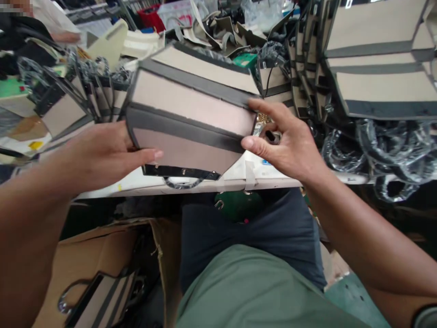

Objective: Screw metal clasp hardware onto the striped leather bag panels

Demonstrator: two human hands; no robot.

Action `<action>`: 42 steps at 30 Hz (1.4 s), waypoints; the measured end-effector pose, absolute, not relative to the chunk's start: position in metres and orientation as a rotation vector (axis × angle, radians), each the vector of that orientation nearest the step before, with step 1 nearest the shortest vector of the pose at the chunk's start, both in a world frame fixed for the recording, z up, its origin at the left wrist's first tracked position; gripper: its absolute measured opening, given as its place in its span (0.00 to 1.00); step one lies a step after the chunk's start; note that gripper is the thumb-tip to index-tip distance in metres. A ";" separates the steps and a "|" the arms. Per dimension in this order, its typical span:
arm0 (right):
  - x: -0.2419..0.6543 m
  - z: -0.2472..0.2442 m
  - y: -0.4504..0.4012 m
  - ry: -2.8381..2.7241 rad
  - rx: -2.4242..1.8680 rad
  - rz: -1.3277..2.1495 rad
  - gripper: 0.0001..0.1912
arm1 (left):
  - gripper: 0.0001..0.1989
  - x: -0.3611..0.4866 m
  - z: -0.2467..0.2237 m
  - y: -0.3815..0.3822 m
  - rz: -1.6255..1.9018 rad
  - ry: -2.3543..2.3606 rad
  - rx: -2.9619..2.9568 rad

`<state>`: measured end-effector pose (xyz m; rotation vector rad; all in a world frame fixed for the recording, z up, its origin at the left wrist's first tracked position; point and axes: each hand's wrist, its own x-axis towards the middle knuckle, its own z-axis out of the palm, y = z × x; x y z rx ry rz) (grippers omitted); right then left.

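A bag panel [191,107] with pinkish-beige lining sections and dark grey strips is held up above the white table edge, tilted. My left hand [105,155] grips its left end, thumb on the front face and fingers behind. At the right end, the thumb and index finger of my right hand [283,136] pinch the panel's edge. A small dark tubular thing [273,136] sits in the curled fingers of that hand; its kind is unclear. Below the panel's lower edge hangs a plastic-wrapped handle [183,183].
Similar bag panels [382,59] stand stacked at the right, with plastic-wrapped handles [365,146] below. More panels [64,109] lie at the left. An open cardboard box [99,250] holding a bag panel [102,298] stands below. Another person's arm [64,36] shows at the upper left.
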<state>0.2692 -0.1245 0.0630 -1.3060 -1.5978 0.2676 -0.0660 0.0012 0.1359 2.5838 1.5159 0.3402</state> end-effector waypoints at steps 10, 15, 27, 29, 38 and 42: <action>0.263 -0.004 -0.096 -1.509 -1.587 0.850 0.30 | 0.27 -0.060 0.042 0.059 0.395 1.236 2.084; 0.260 -0.010 -0.084 -1.537 -1.634 0.952 0.27 | 0.24 -0.063 0.029 0.062 0.456 1.338 2.066; 0.245 -0.030 -0.075 -1.716 -1.684 0.942 0.31 | 0.28 -0.067 0.026 0.049 0.406 1.607 2.447; 0.243 -0.033 -0.073 -1.743 -1.703 0.907 0.29 | 0.31 -0.080 0.022 0.043 0.394 1.685 2.403; 0.236 -0.035 -0.071 -1.809 -1.809 0.827 0.25 | 0.34 -0.118 -0.006 -0.011 0.491 1.727 2.254; 0.232 -0.034 -0.074 -1.823 -1.821 0.821 0.23 | 0.32 -0.107 -0.008 -0.048 0.607 1.673 2.466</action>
